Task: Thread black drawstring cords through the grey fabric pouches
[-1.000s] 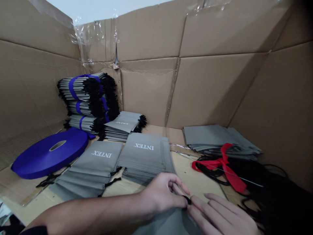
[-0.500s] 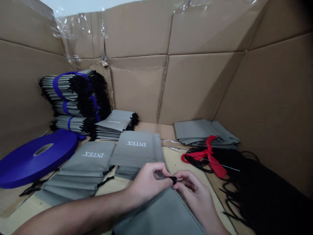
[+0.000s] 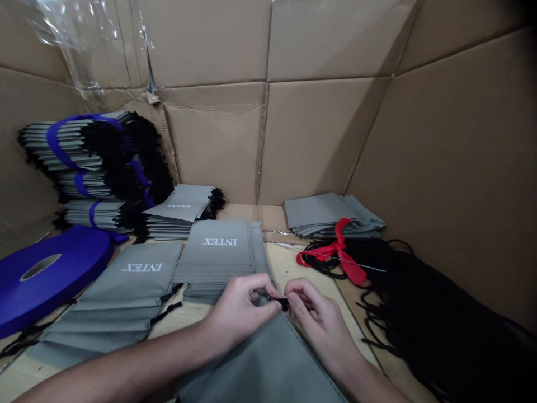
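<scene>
INTEX: left pouch (image 3: 140, 272) | INTEX: middle pile (image 3: 222, 256) | probably INTEX: rear pile (image 3: 184, 199)

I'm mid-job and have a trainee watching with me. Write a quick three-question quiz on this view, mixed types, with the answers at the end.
1. Fill in: The left hand pinches a small ____ at the top of the grey pouch.

2. True or false: The red ribbon lies to the right of the blue roll.

3. Multiple choice: How many strapped bundles are stacked at the back left? a) two b) three c) five

Key
1. black piece, seemingly cord
2. True; the roll sits at the left edge of the view.
3. b
</scene>
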A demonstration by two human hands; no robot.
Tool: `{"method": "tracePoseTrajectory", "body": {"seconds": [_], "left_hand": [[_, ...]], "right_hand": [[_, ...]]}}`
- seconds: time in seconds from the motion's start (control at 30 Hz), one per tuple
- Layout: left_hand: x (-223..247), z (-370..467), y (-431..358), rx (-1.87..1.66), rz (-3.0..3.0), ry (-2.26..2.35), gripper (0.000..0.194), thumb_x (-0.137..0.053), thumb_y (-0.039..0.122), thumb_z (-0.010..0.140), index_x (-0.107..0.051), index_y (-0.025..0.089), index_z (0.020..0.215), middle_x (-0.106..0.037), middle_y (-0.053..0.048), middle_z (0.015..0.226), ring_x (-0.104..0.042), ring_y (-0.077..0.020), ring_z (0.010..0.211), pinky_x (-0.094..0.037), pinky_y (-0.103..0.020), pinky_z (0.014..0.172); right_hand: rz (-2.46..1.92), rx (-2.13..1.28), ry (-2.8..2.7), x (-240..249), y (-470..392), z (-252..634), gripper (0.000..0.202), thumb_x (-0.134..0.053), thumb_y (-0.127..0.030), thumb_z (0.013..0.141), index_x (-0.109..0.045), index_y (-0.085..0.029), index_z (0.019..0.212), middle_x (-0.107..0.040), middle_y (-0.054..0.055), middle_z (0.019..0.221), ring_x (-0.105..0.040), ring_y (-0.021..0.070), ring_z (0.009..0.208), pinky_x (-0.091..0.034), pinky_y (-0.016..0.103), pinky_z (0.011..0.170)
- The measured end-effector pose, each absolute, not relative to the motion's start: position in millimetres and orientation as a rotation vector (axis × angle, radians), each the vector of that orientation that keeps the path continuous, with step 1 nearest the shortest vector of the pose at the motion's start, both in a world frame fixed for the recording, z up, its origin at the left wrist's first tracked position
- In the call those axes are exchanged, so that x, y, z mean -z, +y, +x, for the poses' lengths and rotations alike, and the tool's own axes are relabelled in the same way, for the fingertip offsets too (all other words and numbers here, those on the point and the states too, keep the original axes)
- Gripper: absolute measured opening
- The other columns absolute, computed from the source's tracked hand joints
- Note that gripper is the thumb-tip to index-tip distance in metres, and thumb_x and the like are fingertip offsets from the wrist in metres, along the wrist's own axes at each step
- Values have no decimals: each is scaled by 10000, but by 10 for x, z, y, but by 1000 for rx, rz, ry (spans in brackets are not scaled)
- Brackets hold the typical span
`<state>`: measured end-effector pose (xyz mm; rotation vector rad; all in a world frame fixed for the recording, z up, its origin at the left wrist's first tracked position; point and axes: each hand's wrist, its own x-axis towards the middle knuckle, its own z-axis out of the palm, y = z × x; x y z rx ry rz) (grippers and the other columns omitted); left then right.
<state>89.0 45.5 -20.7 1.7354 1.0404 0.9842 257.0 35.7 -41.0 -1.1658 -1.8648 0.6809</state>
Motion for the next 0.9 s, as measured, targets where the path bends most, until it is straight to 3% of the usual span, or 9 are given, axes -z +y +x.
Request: {"method": "tracePoseTrajectory", "body": {"seconds": [0.2, 0.4, 0.6, 0.9], "left_hand": [[243, 897, 443, -994, 1721, 977, 22, -592, 136, 693, -597, 128, 713, -617, 5, 694, -527, -102, 627, -375, -179, 569], [195, 898, 446, -939, 1677, 938, 65, -602, 110, 685, -555, 137, 722, -532, 51, 623, -438, -68, 563, -311, -167, 523], [208, 893, 442, -920, 1654, 931, 96, -616, 151, 712, -553, 137, 783, -497, 55, 623, -373, -65, 528, -265, -180, 488], [289, 886, 446, -909, 1690, 1035, 115, -593, 170, 740, -542, 158, 842, -529, 30, 697, -488, -113, 672, -363, -194, 608]], "right_hand": [[-1175, -560, -2046, 379, 318, 2586, 339, -346, -453, 908, -466, -215, 697, -416, -46, 550, -395, 115, 495, -293, 226, 482], [-1075, -1155, -1692, 441, 332, 2497, 438, -362, -581, 874, -348, -218, 628, -254, -82, 531, -225, 89, 468, -200, 216, 434], [-1042, -1295, -1542, 449, 372, 2480, 491, -446, -654, 797, -381, -206, 610, -283, -91, 488, -205, 74, 449, -166, 216, 428], [-1063, -1417, -1431, 530, 496, 2460, 560, -550, -747, 630, -407, -208, 581, -243, -117, 389, -136, 42, 365, -88, 214, 369]]}}
